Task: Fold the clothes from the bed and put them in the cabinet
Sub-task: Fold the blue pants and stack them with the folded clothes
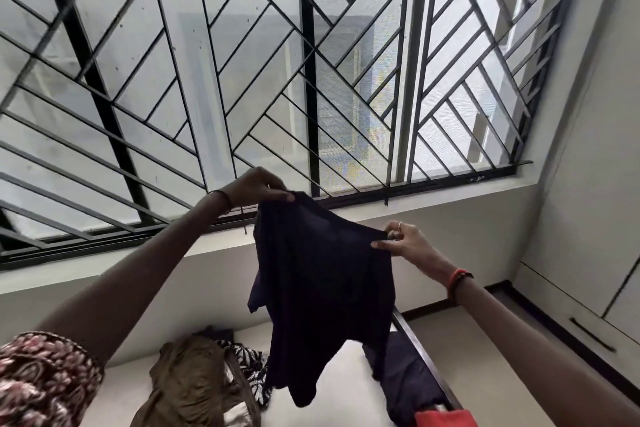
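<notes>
While both arms were stretched up in front of the window (242,62), a dark purple top (322,288) hung in the air above the bed (346,402). The left hand (254,187) pinched one top corner of it between the thumb and curled fingers. The right hand (410,243) pinched the other top corner the same way, a bit lower down. The cloth looked thin and soft, and it drooped in long loose folds with a pointy bit at the bottom.

On the white, smooth bed lay more clothes. A brown crumpled one (190,381) sat in a lumpy heap, touching a black and white one (247,367) with leafy marks. A dark blue one (405,378) lay near the bed's dark edge, and something red (443,419) peeked in at the bottom.

The window had thin black metal bars that made slanted lines and triangles. A white cabinet (588,218) with flat doors and a long dark handle (592,333) stood on the right. A flowery sleeve (41,381) covered the left upper arm, and an orange band (459,279) went round the right wrist.
</notes>
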The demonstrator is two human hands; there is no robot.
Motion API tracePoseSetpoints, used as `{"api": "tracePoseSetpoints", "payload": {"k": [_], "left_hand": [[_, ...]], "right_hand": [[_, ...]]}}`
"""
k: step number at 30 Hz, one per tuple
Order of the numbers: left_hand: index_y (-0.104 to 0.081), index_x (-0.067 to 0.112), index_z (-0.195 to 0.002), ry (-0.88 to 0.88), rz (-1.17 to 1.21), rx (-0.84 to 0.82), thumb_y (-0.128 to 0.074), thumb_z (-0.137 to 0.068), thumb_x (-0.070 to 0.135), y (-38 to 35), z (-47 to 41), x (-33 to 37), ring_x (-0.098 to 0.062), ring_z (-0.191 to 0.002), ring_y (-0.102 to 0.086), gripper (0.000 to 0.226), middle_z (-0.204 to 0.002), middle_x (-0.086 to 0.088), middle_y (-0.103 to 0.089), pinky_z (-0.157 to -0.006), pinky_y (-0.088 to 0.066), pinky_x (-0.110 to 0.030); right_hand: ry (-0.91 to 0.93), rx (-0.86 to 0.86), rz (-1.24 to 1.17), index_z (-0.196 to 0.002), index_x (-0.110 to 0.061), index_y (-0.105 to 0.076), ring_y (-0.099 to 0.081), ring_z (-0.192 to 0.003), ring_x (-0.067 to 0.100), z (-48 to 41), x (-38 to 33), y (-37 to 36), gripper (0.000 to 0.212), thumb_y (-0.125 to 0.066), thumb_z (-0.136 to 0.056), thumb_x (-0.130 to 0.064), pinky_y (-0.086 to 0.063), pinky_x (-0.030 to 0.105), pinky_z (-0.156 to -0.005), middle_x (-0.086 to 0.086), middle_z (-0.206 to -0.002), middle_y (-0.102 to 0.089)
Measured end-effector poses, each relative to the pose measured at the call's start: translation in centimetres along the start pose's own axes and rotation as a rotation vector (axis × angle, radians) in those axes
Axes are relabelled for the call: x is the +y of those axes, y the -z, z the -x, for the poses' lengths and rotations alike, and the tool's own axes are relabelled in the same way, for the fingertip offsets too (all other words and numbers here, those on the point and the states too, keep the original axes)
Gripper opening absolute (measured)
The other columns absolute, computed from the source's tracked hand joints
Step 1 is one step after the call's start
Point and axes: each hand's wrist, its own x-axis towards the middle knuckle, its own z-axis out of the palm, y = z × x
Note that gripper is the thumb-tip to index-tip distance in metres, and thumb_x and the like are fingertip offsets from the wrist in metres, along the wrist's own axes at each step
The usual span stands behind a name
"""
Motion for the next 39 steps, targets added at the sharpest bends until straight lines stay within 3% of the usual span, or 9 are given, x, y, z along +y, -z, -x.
{"api": "tracePoseSetpoints", "payload": {"k": [2,6,13,17,22,26,29,33,39], "left_hand": [[-0.07,0.013,-0.067,0.015,-0.066,-0.007,-0.075,-0.079,0.022,-0.4,0.4,-0.6,0.006,-0.054,-0.049,0.016,-0.052,0.016,-0.057,-0.056,-0.035,-0.011],[-0.072,0.004,-0.08,0.016,-0.05,0.03,-0.074,-0.079,0.023,-0.8,1.4,-1.3,0.003,-0.057,-0.049,0.019,-0.064,0.003,-0.059,-0.059,-0.036,-0.014],[-0.075,0.022,-0.078,-0.042,0.217,0.1,-0.072,-0.077,0.021,0.3,3.4,-1.6,-0.003,-0.078,-0.061,0.004,-0.077,0.008,-0.068,-0.077,-0.047,-0.017],[-0.071,0.007,-0.089,-0.013,0.389,0.065,-0.064,-0.083,0.019,0.9,4.1,-0.7,-0.005,-0.08,-0.061,0.015,-0.078,0.007,-0.07,-0.078,-0.048,-0.016],[-0.069,-0.003,-0.092,0.257,0.42,0.088,-0.066,-0.086,0.024,-1.3,2.8,-0.6,-0.013,-0.073,-0.054,0.028,-0.079,-0.008,-0.063,-0.065,-0.044,-0.019],[-0.066,0.004,-0.079,0.368,0.459,0.143,-0.067,-0.087,0.023,-4.8,2.3,0.2,-0.005,-0.059,-0.053,0.021,-0.069,-0.002,-0.057,-0.053,-0.043,-0.011],[-0.063,0.005,-0.084,0.321,0.566,0.13,-0.064,-0.088,0.018,-6.6,2.5,1.0,-0.009,-0.067,-0.053,0.013,-0.073,-0.002,-0.057,-0.058,-0.046,-0.012],[-0.065,-0.007,-0.097,0.227,0.629,0.163,-0.065,-0.088,0.016,-7.8,2.9,1.9,-0.013,-0.076,-0.056,0.024,-0.083,-0.009,-0.061,-0.067,-0.048,-0.018],[-0.064,0.013,-0.077,0.114,0.591,0.154,-0.064,-0.088,0.011,-8.2,3.1,3.0,0.005,-0.061,-0.055,0.011,-0.07,0.003,-0.06,-0.061,-0.046,-0.012]], "right_hand": [[0.007,0.054,-0.008,-0.087,-0.013,-0.055,-0.058,-0.075,0.019,-0.6,-0.6,0.1,0.03,-0.079,-0.071,-0.006,-0.052,0.018,-0.063,0.013,-0.08,-0.057],[-0.037,0.119,-0.095,-0.098,-0.011,-0.055,-0.064,-0.071,0.01,-1.3,-2.3,0.5,0.037,-0.078,-0.071,0.002,-0.051,0.012,-0.062,0.011,-0.087,-0.064],[0.019,-0.047,-0.101,-0.084,-0.016,-0.072,-0.066,-0.076,0.007,0.0,-7.2,3.0,0.027,-0.08,-0.06,-0.008,-0.05,0.018,-0.077,0.004,-0.083,-0.071],[0.019,-0.164,-0.266,-0.073,-0.018,-0.076,-0.068,-0.07,0.006,1.0,-10.5,4.0,0.022,-0.078,-0.051,-0.016,-0.054,0.016,-0.067,-0.001,-0.071,-0.072],[-0.012,0.233,0.09,-0.085,0.001,-0.07,-0.061,-0.064,0.01,-1.5,-8.3,1.5,0.015,-0.077,-0.072,0.001,-0.046,0.01,-0.052,0.005,-0.073,-0.067],[-0.03,0.387,0.144,-0.064,-0.019,-0.067,-0.06,-0.064,0.011,-2.5,-6.1,-2.1,0.018,-0.082,-0.069,-0.011,-0.05,0.021,-0.061,0.001,-0.069,-0.067],[-0.034,0.375,0.131,-0.062,-0.023,-0.066,-0.064,-0.07,0.013,-2.2,-5.6,-4.8,0.019,-0.084,-0.068,-0.018,-0.052,0.028,-0.071,0.001,-0.072,-0.07],[-0.014,0.396,0.077,-0.065,-0.023,-0.065,-0.062,-0.067,0.008,-1.6,-6.1,-7.1,0.018,-0.082,-0.07,-0.02,-0.051,0.019,-0.067,-0.006,-0.07,-0.067],[0.046,0.429,-0.028,-0.068,-0.021,-0.065,-0.062,-0.068,0.011,-1.5,-6.9,-9.5,0.016,-0.08,-0.074,-0.019,-0.053,0.028,-0.069,-0.002,-0.07,-0.068]]}}
